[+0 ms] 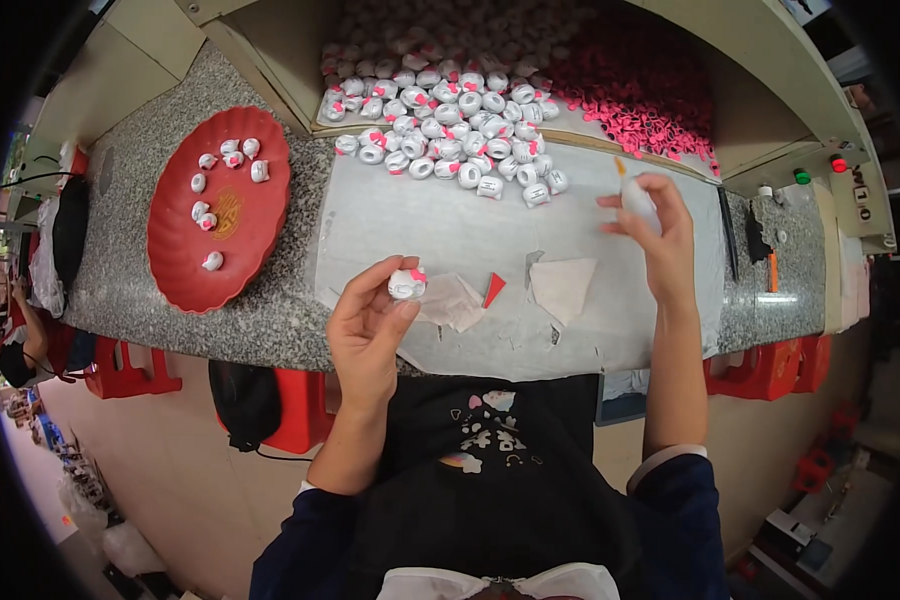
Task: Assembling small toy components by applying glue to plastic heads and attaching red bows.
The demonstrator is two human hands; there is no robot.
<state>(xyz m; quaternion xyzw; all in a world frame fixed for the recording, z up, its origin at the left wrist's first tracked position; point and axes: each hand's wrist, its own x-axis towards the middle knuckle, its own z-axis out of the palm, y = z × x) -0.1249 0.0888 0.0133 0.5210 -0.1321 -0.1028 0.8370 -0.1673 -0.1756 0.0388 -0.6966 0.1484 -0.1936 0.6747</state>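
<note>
My left hand (pixel 363 330) pinches a small white rounded plastic piece with a pink bow (pixel 406 285) between thumb and fingertips, just above the worktop. Off to the right, my raised right hand (pixel 664 238) is closed around a small translucent squeeze bottle (pixel 639 204), its yellowish nozzle pointing up and away from me. The bottle and the piece are well apart. Between my hands, a crumpled white cloth (pixel 452 302), a small red triangular scrap (pixel 494 289) and a folded white cloth (pixel 562 288) lie on the pale covering sheet (pixel 610 345).
A heap of similar white pieces (pixel 450 125) spills from the shelf onto the sheet's far side. Small pink parts (pixel 660 125) are piled to its right. At left, a red scalloped tray (pixel 175 220) holds several white pieces. An orange-handled tool (pixel 773 270) lies far right.
</note>
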